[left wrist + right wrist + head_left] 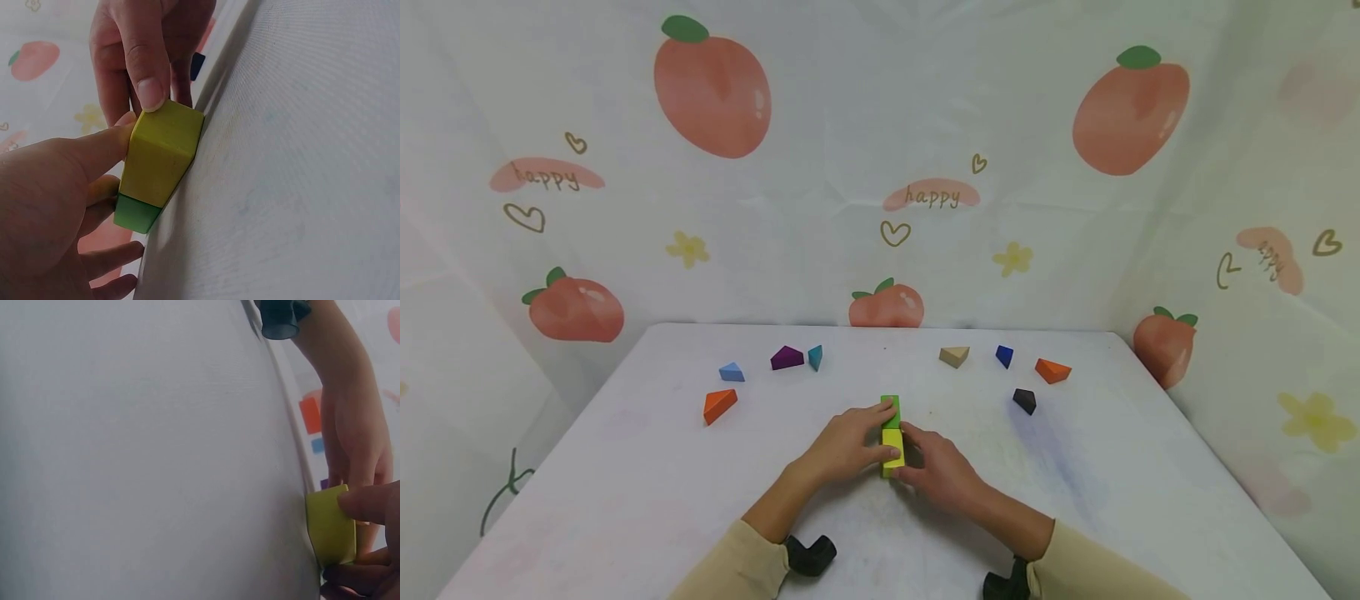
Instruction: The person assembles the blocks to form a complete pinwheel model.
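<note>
A yellow block and a green block lie end to end on the white table, the green one farther away. My left hand comes from the left, its thumb on the yellow block and its fingertips on the green one. From the right, my right hand pinches the yellow block, thumb at its near end and fingers along its right side. In the left wrist view the yellow block meets the green block directly. The right wrist view shows the right thumb pressed on the yellow block.
Left on the table lie orange, light blue, purple and teal blocks. Tan, dark blue, orange-red and black ones lie right. A printed curtain hangs behind.
</note>
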`<state>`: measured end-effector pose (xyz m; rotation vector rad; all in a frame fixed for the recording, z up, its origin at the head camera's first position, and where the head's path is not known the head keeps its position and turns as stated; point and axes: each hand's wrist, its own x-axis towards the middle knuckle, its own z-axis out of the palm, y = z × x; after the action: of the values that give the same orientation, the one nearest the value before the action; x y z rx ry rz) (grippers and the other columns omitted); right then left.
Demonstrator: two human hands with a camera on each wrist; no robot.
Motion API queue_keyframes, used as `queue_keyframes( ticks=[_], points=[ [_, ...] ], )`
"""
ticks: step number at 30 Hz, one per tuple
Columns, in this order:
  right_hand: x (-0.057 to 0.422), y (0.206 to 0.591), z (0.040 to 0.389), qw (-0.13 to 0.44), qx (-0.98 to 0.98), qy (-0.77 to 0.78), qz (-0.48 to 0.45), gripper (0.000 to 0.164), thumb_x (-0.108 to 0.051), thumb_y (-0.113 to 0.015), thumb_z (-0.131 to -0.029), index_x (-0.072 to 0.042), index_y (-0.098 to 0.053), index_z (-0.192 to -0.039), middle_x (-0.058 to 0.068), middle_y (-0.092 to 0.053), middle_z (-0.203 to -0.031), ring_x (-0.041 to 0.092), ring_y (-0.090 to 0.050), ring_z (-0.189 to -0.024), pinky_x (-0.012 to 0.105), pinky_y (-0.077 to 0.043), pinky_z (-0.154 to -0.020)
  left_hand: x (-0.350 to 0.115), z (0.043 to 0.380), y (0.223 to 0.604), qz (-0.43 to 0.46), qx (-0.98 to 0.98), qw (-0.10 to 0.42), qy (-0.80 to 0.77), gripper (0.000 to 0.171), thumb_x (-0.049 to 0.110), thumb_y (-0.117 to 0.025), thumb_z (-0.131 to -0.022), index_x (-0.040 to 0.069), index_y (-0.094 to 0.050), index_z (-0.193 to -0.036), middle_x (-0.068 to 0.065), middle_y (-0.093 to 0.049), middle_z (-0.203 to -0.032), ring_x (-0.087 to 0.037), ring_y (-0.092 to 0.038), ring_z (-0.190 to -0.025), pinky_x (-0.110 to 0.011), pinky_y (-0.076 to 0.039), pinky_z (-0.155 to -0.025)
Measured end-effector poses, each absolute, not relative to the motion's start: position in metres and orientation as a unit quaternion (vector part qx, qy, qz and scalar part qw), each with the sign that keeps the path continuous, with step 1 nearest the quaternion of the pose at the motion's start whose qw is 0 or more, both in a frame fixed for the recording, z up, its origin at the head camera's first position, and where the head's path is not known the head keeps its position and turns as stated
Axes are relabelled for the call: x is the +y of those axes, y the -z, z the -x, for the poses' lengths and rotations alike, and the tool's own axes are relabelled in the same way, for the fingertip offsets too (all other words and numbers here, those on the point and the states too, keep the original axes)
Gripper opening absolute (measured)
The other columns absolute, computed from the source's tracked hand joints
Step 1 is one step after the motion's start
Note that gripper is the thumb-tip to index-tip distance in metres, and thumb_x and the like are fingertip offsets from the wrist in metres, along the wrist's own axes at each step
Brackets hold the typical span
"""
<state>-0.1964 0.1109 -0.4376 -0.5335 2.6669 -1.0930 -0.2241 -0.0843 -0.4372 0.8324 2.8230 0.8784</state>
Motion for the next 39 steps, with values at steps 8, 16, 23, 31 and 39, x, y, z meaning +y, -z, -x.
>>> queue_keyframes(
  ticks=[8,16,23,31,39],
  points=[
    [0.116,0.434,0.199,0.102,0.909,0.351,0.2,0.069,-0.026,-0.074,-0.087,-0.001,-0.044,-0.144,0.014,-0.05,-0.142,0.034,-0.046,-0.131,0.052,-0.038,-0.103,-0.084,0.225,0.439,-0.262,0.923,0.042,-0.277,0.068,0.044,-0.067,-0.09,0.016,-0.045,-0.147,0.001,-0.038,-0.153,-0.028,-0.039,-0.136,-0.052,-0.034,-0.107],
    [0.121,0.431,0.202,0.108,0.907,0.347,0.212,0.065,-0.025,-0.074,-0.088,-0.003,-0.047,-0.142,0.012,-0.051,-0.141,0.032,-0.046,-0.13,0.052,-0.039,-0.103,-0.084,0.225,0.437,-0.263,0.922,0.042,-0.279,0.067,0.044,-0.067,-0.09,0.015,-0.045,-0.147,0.001,-0.038,-0.153,-0.029,-0.039,-0.136,-0.054,-0.033,-0.107],
    [0.127,0.43,0.205,0.105,0.906,0.34,0.231,0.057,-0.023,-0.073,-0.089,-0.004,-0.053,-0.138,0.009,-0.061,-0.13,0.027,-0.054,-0.122,0.048,-0.044,-0.099,-0.084,0.225,0.439,-0.263,0.923,0.046,-0.276,0.068,0.046,-0.067,-0.09,0.017,-0.044,-0.148,0.003,-0.037,-0.153,-0.027,-0.039,-0.136,-0.051,-0.035,-0.107],
    [0.132,0.422,0.21,0.092,0.896,0.35,0.256,0.038,-0.012,-0.069,-0.091,-0.007,-0.062,-0.127,0.001,-0.069,-0.112,0.02,-0.062,-0.108,0.043,-0.049,-0.094,-0.085,0.226,0.438,-0.263,0.924,0.043,-0.274,0.069,0.046,-0.067,-0.09,0.018,-0.044,-0.148,0.005,-0.037,-0.153,-0.026,-0.039,-0.136,-0.051,-0.034,-0.107],
    [0.142,0.411,0.219,0.045,0.904,0.339,0.257,0.026,-0.005,-0.066,-0.092,-0.008,-0.067,-0.118,0.003,-0.071,-0.104,0.02,-0.064,-0.101,0.043,-0.052,-0.089,-0.084,0.227,0.44,-0.258,0.924,0.049,-0.278,0.069,0.047,-0.066,-0.09,0.018,-0.043,-0.148,0.005,-0.037,-0.153,-0.026,-0.038,-0.137,-0.051,-0.033,-0.108]
  ],
)
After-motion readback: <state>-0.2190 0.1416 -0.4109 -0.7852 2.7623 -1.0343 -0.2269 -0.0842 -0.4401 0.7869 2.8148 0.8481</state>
